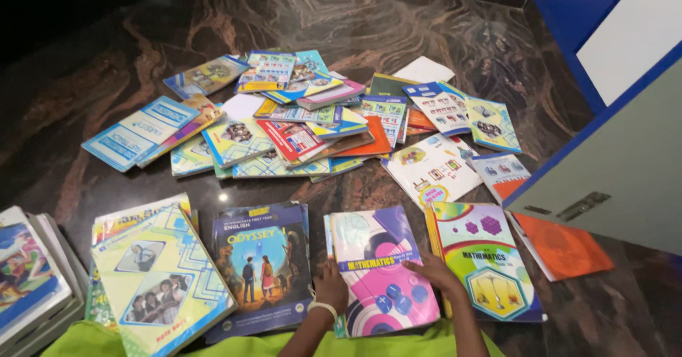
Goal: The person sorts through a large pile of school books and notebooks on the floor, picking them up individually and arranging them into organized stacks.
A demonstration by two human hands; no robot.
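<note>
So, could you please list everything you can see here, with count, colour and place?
pink textbook: one, pink and purple, near centre, under both hands
dark blue textbook: one, left of the pink one
green-bordered textbook: one, multicoloured, right of the pink one
yellow notebook: one, yellow and blue, near left
book stack: several, far left edge
scattered books: many, mixed colours, floor centre
orange folder: one, right, partly under the cabinet door
cabinet: one, blue and white, right
floor: dark veined stone
left hand: on the pink textbook's left edge
right hand: on its right edge
</note>
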